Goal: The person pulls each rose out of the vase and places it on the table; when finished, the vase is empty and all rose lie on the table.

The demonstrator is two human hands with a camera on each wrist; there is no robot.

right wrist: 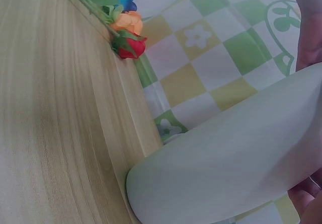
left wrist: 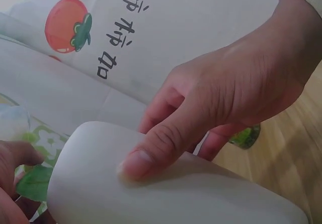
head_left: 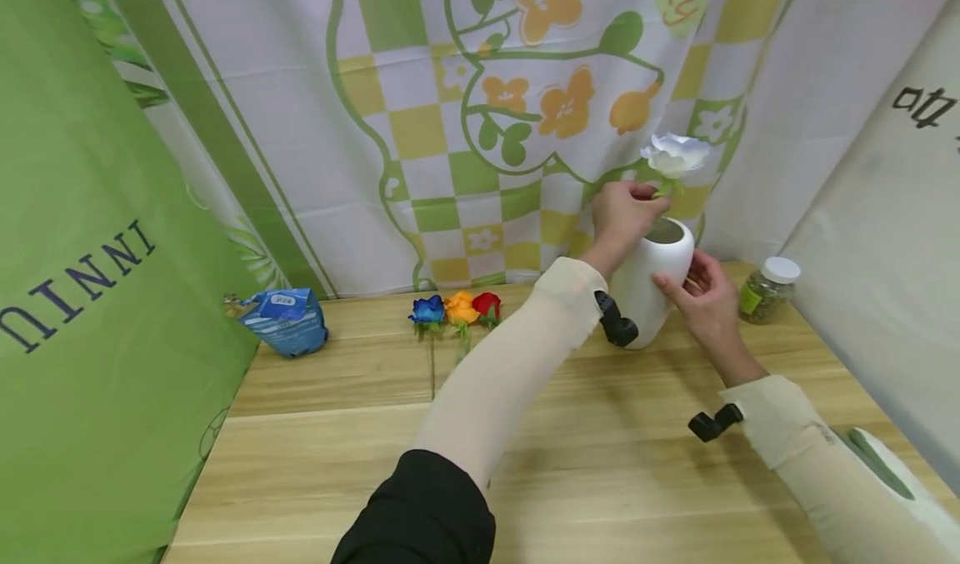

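A white flower (head_left: 675, 156) stands over the mouth of a tall white vase (head_left: 648, 277), its green stem leading down to the opening. My left hand (head_left: 624, 216) pinches that stem just above the rim. Low on the left wrist view's edge, a green leaf (left wrist: 35, 183) shows between the left fingers and the vase. My right hand (head_left: 705, 301) grips the vase's upper side, thumb on the near face and fingers round the back. The vase's base (right wrist: 143, 189) meets the wooden table in the right wrist view. The stem's lower end is hidden.
Blue (head_left: 427, 309), orange (head_left: 461, 307) and red (head_left: 487, 305) roses lie by the table's back edge. Farther left sits a crumpled blue bag (head_left: 288, 324). A white-lidded jar (head_left: 767, 293) stands right of the vase. A patterned curtain (head_left: 465, 156) hangs behind.
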